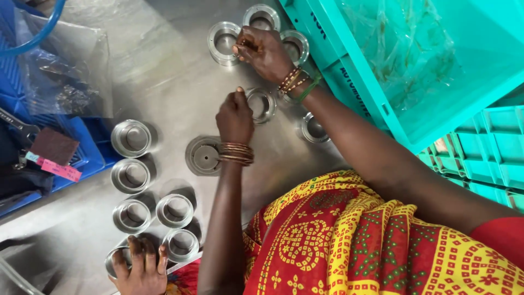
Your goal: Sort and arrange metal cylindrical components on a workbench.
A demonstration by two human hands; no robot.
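A steel ring is being steadied flat on the worktop, bore axis pointing upward, by the clenched left hand. The right hand is being curled nearby, grasp indeterminate.

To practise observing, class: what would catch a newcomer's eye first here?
Shiny metal rings stand scattered over the steel table, clustered at lower left and at the top. In the middle, the bangled left hand and right hand work among the upper rings. A bright turquoise crate fills the upper right, a yellow and red patterned garment the lower right.
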